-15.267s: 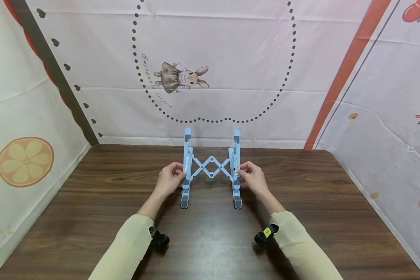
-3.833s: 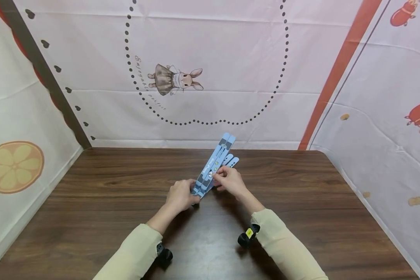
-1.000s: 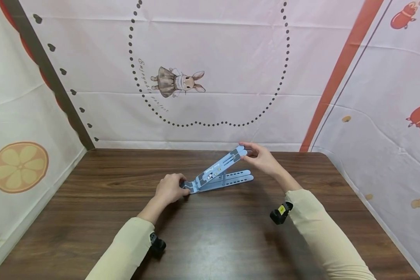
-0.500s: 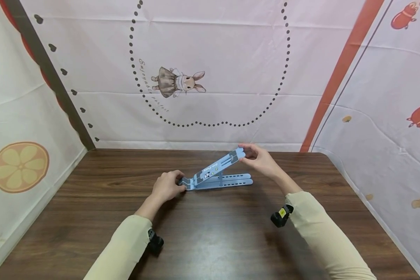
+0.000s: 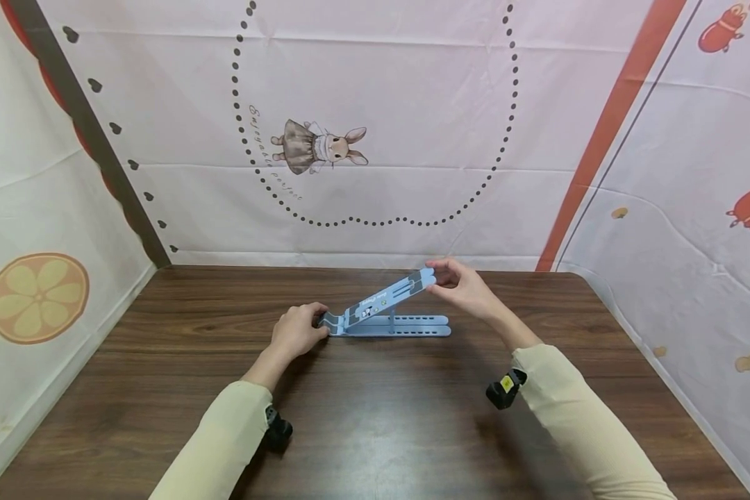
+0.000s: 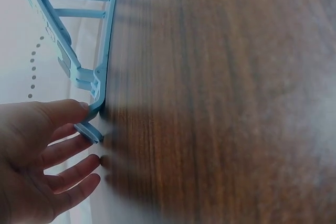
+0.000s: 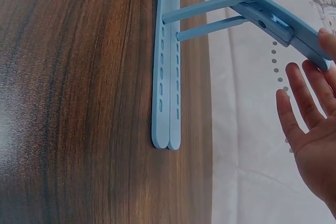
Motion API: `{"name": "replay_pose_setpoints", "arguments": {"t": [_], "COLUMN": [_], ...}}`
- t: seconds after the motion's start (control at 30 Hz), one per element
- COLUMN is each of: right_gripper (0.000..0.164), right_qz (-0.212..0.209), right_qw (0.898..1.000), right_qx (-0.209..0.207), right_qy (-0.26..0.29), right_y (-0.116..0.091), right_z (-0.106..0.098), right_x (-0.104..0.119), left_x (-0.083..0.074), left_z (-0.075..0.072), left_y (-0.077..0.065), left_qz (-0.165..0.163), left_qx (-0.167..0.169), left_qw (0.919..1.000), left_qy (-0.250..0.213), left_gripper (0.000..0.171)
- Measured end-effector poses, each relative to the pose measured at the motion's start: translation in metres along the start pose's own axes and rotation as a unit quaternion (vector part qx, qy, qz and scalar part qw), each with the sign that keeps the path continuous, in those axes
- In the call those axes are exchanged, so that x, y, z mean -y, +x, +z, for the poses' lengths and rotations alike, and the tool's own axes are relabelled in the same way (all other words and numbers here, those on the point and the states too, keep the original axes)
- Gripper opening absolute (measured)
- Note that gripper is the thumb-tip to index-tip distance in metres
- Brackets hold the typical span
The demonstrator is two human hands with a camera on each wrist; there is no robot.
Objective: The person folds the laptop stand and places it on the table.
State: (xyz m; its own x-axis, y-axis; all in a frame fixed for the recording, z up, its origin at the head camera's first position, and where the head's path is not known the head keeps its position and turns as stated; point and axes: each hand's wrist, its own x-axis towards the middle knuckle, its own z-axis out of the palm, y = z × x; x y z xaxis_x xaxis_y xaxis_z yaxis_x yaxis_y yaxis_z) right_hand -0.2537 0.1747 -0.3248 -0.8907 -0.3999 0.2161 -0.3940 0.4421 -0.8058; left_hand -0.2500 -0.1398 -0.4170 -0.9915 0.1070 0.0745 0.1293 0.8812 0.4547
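A light blue laptop stand (image 5: 381, 303), its two sides pushed together, lies crosswise on the table. Its slotted base bars (image 7: 167, 87) rest flat on the wood, and two struts (image 7: 210, 10) prop the upper arms at a slant. My left hand (image 5: 298, 329) pinches the lipped low end, thumb on the near side; in the left wrist view, the hooked lip (image 6: 89, 131) shows between the fingers. At the raised right end, my right hand (image 5: 465, 286) grips the arm tips between thumb and fingers. The right wrist view shows that hand (image 7: 315, 124) with its lower fingers extended.
The dark wooden table (image 5: 375, 423) reaches back to a pale printed cloth (image 5: 400, 83) hanging behind it. More cloth hangs at the left and right sides. Black wrist cameras (image 5: 278, 430) sit at both sleeve cuffs.
The stand was spread wide, X-shaped links showing; later its sides were together. Over the last second it has turned level with the back edge, and the right hand has lowered the raised end slightly.
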Motion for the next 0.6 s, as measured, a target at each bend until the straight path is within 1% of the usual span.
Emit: {"name": "replay_pose_setpoints", "arguments": {"t": [0.07, 0.3, 0.43, 0.6], "right_gripper": [0.044, 0.045, 0.044, 0.045], "right_qz": [0.004, 0.004, 0.008, -0.001], "right_qw": [1.0, 1.0, 1.0, 1.0], "right_qx": [0.003, 0.003, 0.0, -0.007], "right_qy": [0.002, 0.011, 0.007, 0.01], "right_y": [-0.001, 0.006, 0.004, 0.004], "right_z": [0.001, 0.003, 0.004, 0.006], "right_x": [0.001, -0.03, -0.027, -0.028], "left_x": [0.001, 0.003, 0.002, 0.001], "left_z": [0.0, 0.0, 0.002, 0.005], "left_y": [0.001, 0.004, 0.005, 0.004], "left_qz": [-0.001, -0.003, -0.009, -0.014], "left_qx": [-0.001, -0.003, -0.006, -0.007], "left_qw": [1.0, 0.9998, 0.9997, 0.9996], "left_qy": [0.005, 0.02, 0.021, 0.023], "left_gripper": [0.04, 0.041, 0.042, 0.043]}}
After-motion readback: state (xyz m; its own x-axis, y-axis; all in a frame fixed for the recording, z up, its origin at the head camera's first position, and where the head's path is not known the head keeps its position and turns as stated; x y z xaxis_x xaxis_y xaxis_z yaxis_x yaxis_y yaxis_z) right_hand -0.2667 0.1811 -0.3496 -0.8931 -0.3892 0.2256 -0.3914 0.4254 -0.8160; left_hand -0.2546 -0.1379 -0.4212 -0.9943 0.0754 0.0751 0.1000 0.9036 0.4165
